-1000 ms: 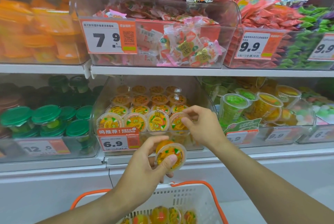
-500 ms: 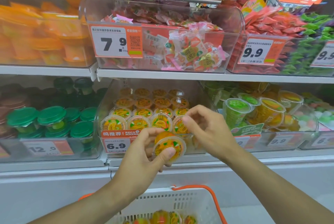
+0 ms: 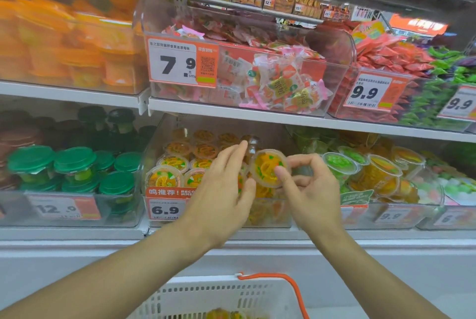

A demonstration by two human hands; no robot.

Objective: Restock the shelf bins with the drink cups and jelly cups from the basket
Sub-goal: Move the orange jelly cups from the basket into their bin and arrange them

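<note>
An orange jelly cup (image 3: 266, 167) with an orange-and-green lid is held up in front of the clear shelf bin (image 3: 153, 161) tagged 6.9, which holds several like cups (image 3: 177, 150). My right hand (image 3: 313, 190) pinches this cup, thumb on the lid and fingers curled behind it. My left hand (image 3: 222, 190) is just left of the cup, fingers straight and spread; whether its thumb touches the cup I cannot tell. The white basket (image 3: 206, 298) with an orange handle (image 3: 291, 285) is at the bottom edge, with a few jelly cups (image 3: 221, 315) showing inside.
Green-lidded cups (image 3: 74, 164) fill the bin to the left, tagged 12.0. Green and orange drink cups (image 3: 371, 172) lie in the bin to the right. The shelf above (image 3: 231, 112) carries bins of wrapped sweets (image 3: 280, 87) and overhangs the lower bins.
The jelly cup has passed from my left hand to my right hand and risen to the bin's front. My left hand has opened its fingers. The basket sits lower in view.
</note>
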